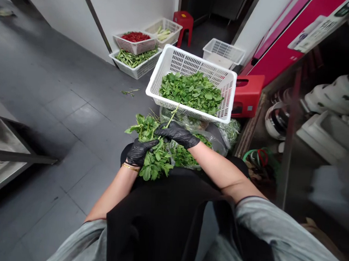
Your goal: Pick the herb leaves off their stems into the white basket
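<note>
Both my hands wear black gloves and work over my lap. My left hand [139, 151] is closed round a bunch of leafy green sprigs [153, 160]. My right hand [177, 134] pinches a thin green stalk [173, 114] that sticks up from the bunch. Just beyond my hands stands a white slotted basket [227, 90] holding a heap of picked green leaves [191, 91]. Under my hands lies a clear plastic bag [213, 139] with more greens.
By the far wall sit white baskets with red chillies [135, 36], green pods [134, 59] and pale stalks [163, 33]. An empty white basket [223, 52], two red stools [247, 95], a metal shelf at right and a steel rack at left surround the grey tiled floor.
</note>
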Available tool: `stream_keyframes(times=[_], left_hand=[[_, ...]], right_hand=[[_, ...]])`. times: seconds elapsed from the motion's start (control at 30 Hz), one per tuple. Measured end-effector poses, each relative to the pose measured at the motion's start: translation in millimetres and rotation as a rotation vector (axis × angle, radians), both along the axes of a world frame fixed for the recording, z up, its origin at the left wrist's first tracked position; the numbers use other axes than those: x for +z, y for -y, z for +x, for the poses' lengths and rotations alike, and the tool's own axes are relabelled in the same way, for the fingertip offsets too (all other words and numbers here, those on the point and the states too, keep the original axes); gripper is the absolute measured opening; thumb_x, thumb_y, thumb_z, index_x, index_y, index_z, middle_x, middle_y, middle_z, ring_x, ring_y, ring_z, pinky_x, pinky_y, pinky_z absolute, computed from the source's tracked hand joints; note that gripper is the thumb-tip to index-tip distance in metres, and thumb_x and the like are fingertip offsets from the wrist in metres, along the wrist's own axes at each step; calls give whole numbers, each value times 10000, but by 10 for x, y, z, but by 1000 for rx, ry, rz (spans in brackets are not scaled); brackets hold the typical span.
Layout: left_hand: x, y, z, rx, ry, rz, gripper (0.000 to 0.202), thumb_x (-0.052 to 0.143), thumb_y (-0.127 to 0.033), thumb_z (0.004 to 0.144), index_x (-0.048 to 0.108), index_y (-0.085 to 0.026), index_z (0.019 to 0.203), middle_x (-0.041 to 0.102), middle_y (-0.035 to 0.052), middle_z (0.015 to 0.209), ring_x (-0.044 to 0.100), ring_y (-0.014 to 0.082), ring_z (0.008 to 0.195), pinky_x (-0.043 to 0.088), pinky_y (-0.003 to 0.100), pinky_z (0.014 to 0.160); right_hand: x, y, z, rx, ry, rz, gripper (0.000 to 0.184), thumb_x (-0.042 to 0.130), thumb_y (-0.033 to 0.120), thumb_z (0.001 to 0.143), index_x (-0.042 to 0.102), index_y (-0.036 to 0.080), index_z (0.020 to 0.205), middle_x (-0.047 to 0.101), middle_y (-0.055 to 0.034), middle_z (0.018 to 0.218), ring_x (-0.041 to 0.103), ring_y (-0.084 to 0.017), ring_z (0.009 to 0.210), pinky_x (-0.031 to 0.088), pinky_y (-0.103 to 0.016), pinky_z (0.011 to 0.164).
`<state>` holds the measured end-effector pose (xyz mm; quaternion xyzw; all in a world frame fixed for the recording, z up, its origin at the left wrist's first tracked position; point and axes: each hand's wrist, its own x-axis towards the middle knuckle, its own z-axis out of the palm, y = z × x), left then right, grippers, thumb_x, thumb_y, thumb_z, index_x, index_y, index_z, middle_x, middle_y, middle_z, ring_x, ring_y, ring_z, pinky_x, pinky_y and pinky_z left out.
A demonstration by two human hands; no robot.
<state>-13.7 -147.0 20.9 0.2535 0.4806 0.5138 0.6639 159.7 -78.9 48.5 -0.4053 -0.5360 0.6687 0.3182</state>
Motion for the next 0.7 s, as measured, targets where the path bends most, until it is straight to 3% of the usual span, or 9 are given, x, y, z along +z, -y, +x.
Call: stream_keyframes(times=[0.1, 0.33, 0.4, 0.5, 0.57, 0.6, 0.7], left_hand=[[-1, 14, -82, 35, 28, 15, 420, 914, -209, 532, 764, -135, 917, 770, 63, 846, 697, 190, 650, 587, 310, 642], [50, 58, -36, 62, 81, 47, 410, 896, -170, 535, 738, -160, 914, 745, 12, 809, 634, 118, 559, 541, 246, 565], [69, 55, -12, 52, 100, 22, 392, 891, -153, 529, 722, -152, 883, 735, 9, 779, 617, 115, 533, 526, 246, 534], [78, 53, -67, 33, 167, -71, 293, 874, -172, 561, 686, -147, 785, 642, -34, 582, 523, 84, 414, 479, 230, 458], [68, 58, -135, 23, 193, -149, 264, 863, -185, 573, 673, -142, 752, 612, -34, 535, 512, 87, 396, 473, 231, 449], [59, 61, -167, 23, 196, -185, 261, 859, -186, 572, 673, -138, 749, 623, -22, 545, 533, 98, 412, 481, 239, 459], [25, 69, -215, 28, 222, -231, 233, 842, -205, 576, 648, -138, 688, 574, -24, 489, 525, 111, 400, 466, 248, 444]], right_hand=[[27, -53, 99, -63, -54, -13, 305, 820, 421, 662, 704, 147, 730, 686, -15, 699, 555, -81, 487, 454, -206, 435], [9, -31, 57, -232, -247, -93, 301, 837, 399, 653, 721, 165, 802, 721, -36, 798, 650, -116, 642, 542, -220, 534], [2, 14, 51, -166, -212, -100, 327, 852, 397, 633, 725, 158, 817, 718, -32, 770, 642, -113, 607, 538, -221, 518], [41, -18, 212, 40, -63, -88, 307, 878, 346, 594, 715, 138, 750, 683, -16, 663, 592, -105, 505, 513, -232, 469], [61, -120, 406, 52, -17, -55, 278, 880, 314, 586, 698, 137, 702, 660, -10, 617, 557, -100, 470, 488, -235, 444], [54, -184, 509, -32, -39, -28, 264, 872, 311, 595, 692, 144, 692, 655, -6, 610, 545, -97, 468, 473, -229, 434], [-61, -316, 734, -466, -201, 42, 221, 825, 334, 652, 676, 179, 703, 652, 12, 624, 540, -85, 511, 438, -191, 429]])
